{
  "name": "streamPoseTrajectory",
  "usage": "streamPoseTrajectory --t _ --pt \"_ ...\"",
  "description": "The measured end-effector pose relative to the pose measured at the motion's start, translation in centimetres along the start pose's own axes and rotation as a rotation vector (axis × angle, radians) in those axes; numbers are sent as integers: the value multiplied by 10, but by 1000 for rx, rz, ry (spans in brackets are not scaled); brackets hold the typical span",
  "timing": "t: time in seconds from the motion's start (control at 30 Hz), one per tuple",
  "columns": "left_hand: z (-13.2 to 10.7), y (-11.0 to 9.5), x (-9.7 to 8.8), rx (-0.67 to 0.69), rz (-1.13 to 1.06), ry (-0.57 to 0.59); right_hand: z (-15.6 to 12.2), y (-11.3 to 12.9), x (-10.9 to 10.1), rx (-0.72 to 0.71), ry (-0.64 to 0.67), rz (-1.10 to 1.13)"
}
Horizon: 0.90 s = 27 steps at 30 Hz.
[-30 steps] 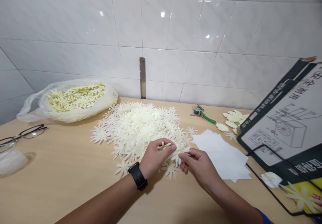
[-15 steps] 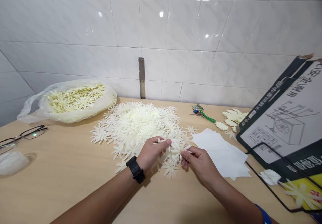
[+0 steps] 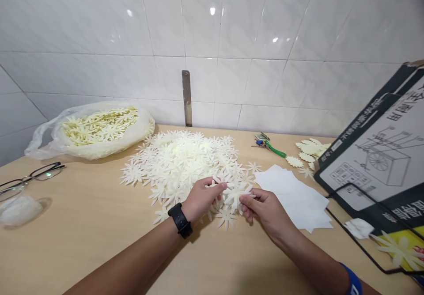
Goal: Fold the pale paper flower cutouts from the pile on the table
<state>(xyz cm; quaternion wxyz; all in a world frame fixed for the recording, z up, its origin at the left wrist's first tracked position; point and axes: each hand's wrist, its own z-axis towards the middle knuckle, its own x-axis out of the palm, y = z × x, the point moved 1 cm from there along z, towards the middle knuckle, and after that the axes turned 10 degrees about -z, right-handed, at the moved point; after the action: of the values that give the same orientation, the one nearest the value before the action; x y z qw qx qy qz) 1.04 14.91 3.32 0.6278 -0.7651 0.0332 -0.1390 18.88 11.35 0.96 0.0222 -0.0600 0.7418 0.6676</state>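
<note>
A heap of white flower-shaped cutouts with narrow petals lies on the wooden table. At the heap's near right edge, my left hand pinches one white flower cutout between thumb and fingers. My right hand grips the petals of another flower cutout just beside it, its face toward me. The two cutouts lie close together between my hands, and I cannot tell whether they touch. Below my fingers a loose flower cutout rests on the table.
A plastic bag of yellowish flower cutouts stands back left, near glasses and a whitish bundle. To the right are white paper sheets, keys with a green strap, oval cutouts and a printed box.
The view has tilted slightly, so the table things sit a little higher. My hands keep their grips, and the right-hand flower cutout has turned a little more face-on.
</note>
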Motion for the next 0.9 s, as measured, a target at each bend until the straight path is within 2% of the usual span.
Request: streamPoseTrajectory --t 0.1,0.2,0.27,0.4,0.47,0.63,0.73,0.83,0.9 --pt "-5 0 8 -59 -69 70 0 -1 0 4 -14 -16" --pt "-11 1 14 -62 -49 104 1 -3 0 31 -48 -53" --pt "-12 1 14 -54 -14 68 1 -3 0 42 -59 -84" --pt "-6 -2 5 -13 -57 -133 2 1 -1 -50 5 -85" --pt "-1 -7 -3 25 -87 -191 1 3 -1 -86 35 -78" --pt "4 -10 -11 29 -115 -162 1 1 -4 19 27 -98" --pt "2 -6 -8 -7 -95 -135 3 2 -11 51 -69 -252" --pt "-1 -4 -5 -19 -69 -113 3 11 -18 -146 -298 -529" --pt "-3 -5 -2 -7 -67 -66 0 18 -16 -286 -351 -581"
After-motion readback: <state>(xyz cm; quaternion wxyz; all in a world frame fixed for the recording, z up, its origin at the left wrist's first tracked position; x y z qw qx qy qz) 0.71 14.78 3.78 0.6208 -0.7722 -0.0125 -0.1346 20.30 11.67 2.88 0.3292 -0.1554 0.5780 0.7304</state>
